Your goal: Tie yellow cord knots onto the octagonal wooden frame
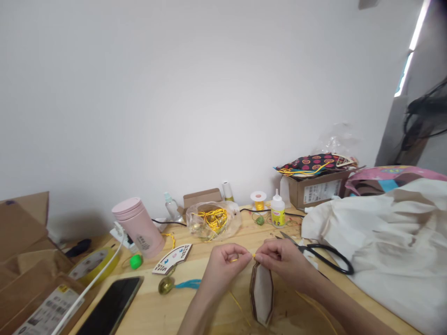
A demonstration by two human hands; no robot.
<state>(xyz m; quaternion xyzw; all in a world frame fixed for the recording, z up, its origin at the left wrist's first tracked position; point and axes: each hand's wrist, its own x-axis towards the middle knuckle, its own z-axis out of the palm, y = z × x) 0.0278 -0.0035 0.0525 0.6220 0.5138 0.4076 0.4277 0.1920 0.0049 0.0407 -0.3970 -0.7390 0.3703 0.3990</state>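
Observation:
Both hands meet over the front of the table, fingertips almost touching. My left hand (226, 263) pinches a yellow cord (238, 307), and part of it loops by the fingers. My right hand (279, 263) pinches the same cord where it meets the top of a flat, elongated octagonal piece (262, 295) with a pale face and brown edges. That piece hangs or stands upright under the fingertips; whether it touches the table I cannot tell. Loose cord ends trail down on both sides. Left of my left hand lie a brass-coloured bell (166, 285) with a blue tassel and a fan-shaped wooden plaque (172, 259).
Black-handled scissors (330, 258) lie right of my hands, beside white cloth (394, 246). Behind stand a glue bottle (278, 211), a yellow thread spool (259, 201) and a bag of yellow cord (213, 221). Leftward are a pink tumbler (138, 226), a phone (110, 304) and a tape roll (92, 266).

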